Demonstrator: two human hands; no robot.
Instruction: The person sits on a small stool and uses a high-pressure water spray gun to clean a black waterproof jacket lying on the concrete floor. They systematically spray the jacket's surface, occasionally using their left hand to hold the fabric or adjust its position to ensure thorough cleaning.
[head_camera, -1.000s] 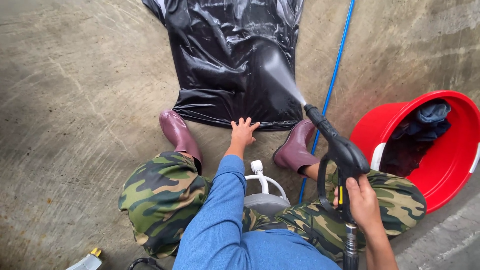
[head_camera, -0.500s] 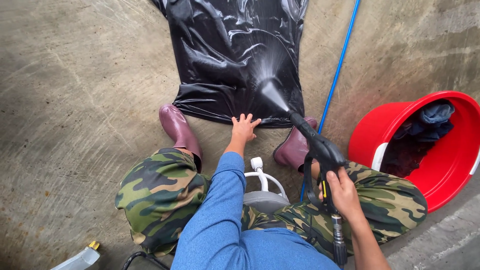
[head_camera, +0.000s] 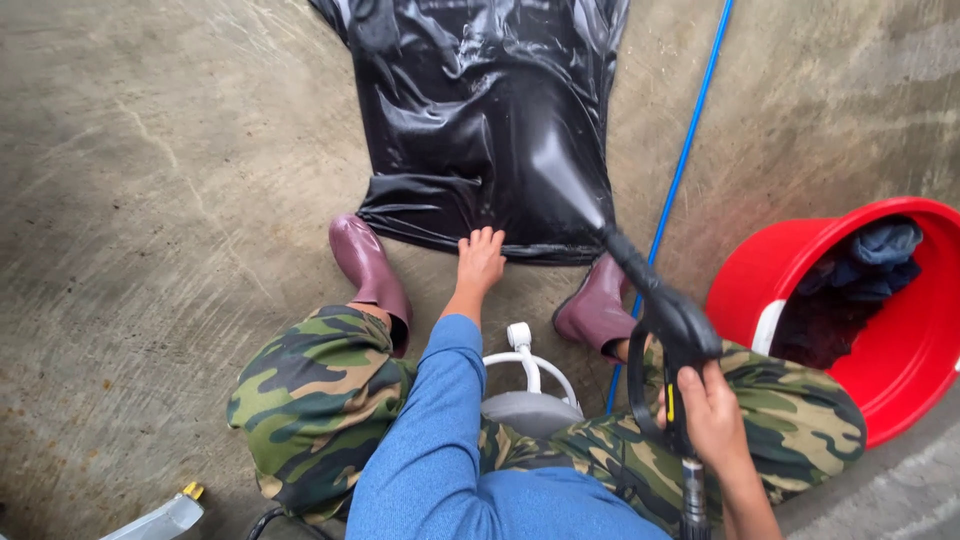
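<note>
A wet black garment (head_camera: 470, 120) lies spread flat on the concrete floor ahead of me. My left hand (head_camera: 480, 262), in a blue sleeve, presses down on its near hem with the fingers spread. My right hand (head_camera: 712, 420) grips a black pressure-washer spray gun (head_camera: 665, 325). The gun's nozzle points at the garment's lower right part, and a cone of spray strikes the cloth there. I am squatting in camouflage trousers and maroon rubber boots (head_camera: 365, 265), one boot at each lower corner of the garment.
A red plastic tub (head_camera: 900, 400) holding dark and blue clothes stands at the right. A thin blue hose (head_camera: 685, 165) runs along the floor right of the garment. A white and grey fitting (head_camera: 525, 385) sits between my knees. A grey object with a yellow tip (head_camera: 165, 518) lies at the lower left.
The spray gun has swung left and nearer to the garment, and the spray now strikes lower on the cloth. My left hand stays on the hem.
</note>
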